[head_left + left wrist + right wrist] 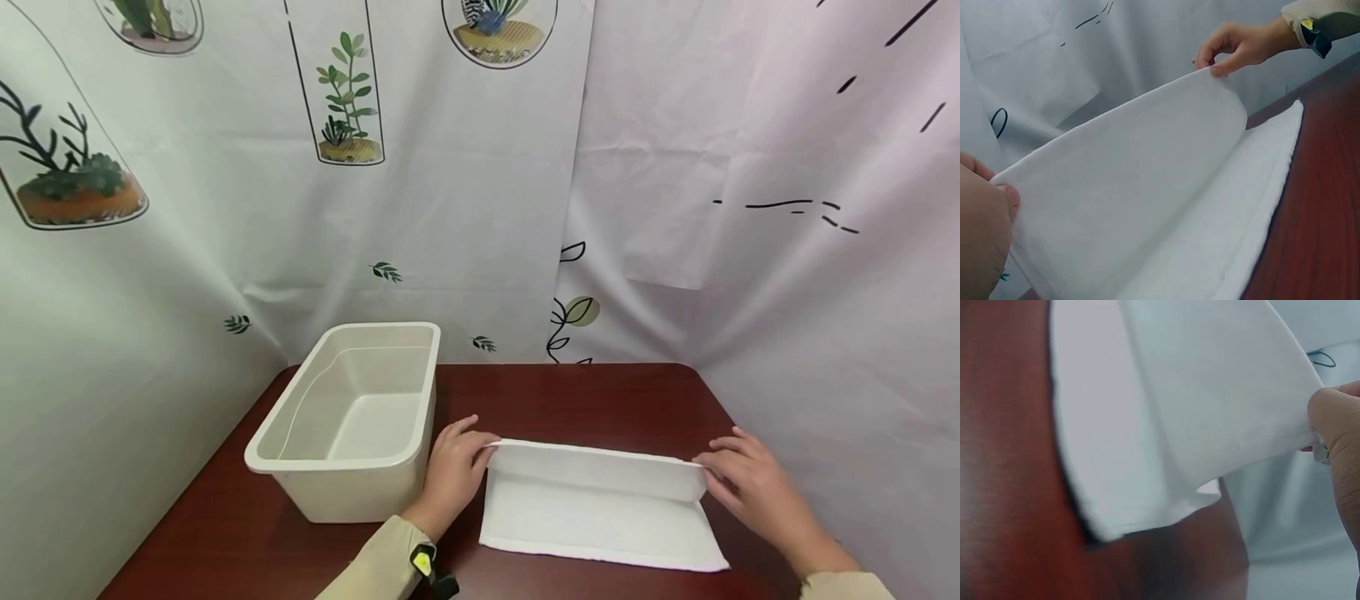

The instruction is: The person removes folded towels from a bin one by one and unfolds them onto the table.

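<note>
A white cloth [592, 517] lies partly on the dark red table, its far edge lifted and stretched between both hands. My left hand [455, 467] pinches the left end of that raised edge between thumb and fingers. At the other end, my right hand [753, 487] pinches the right corner; a small label pokes out beside the thumb in the right wrist view. In the left wrist view the cloth [1129, 169] slopes up from a fold, with its near part flat on the table.
An off-white plastic tub [348, 462] stands just left of my left hand, with nothing seen inside. The wooden table [570, 400] ends at a white curtain [480, 208] printed with plants, which surrounds it at the back and sides.
</note>
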### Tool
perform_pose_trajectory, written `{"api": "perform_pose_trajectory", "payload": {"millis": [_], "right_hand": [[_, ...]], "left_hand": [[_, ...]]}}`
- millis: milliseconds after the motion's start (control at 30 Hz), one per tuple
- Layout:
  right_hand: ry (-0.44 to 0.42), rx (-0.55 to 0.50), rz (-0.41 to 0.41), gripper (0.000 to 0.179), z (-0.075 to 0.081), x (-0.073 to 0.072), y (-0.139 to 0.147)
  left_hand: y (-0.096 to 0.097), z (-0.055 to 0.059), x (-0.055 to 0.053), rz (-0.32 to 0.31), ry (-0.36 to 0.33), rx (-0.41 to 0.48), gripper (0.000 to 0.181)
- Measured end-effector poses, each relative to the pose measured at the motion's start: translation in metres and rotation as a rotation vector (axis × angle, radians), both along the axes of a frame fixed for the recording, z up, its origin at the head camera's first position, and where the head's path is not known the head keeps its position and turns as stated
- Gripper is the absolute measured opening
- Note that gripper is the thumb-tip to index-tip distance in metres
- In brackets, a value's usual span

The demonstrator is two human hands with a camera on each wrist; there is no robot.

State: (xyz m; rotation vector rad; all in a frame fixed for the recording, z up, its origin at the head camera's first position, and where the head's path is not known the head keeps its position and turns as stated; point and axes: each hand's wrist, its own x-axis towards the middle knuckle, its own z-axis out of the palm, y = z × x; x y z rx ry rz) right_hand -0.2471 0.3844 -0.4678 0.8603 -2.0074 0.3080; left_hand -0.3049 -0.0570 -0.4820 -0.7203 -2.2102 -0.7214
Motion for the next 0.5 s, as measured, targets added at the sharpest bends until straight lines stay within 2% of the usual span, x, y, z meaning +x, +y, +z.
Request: {"api": "perform_pose_trajectory", "payload": {"millis": [233, 500], "right_hand": [[-0.016, 0.01, -0.046, 0.055, 0.019, -0.015, 0.004], [-0.048, 0.034, -0.119, 0.064, 0.038, -0.032, 0.01]], "left_hand": [[0.01, 0.016, -0.007, 0.035, -0.027, 0.003, 0.013], [0.024, 0.031, -0.021, 0.088, -0.058, 0.035, 0.012]]}}
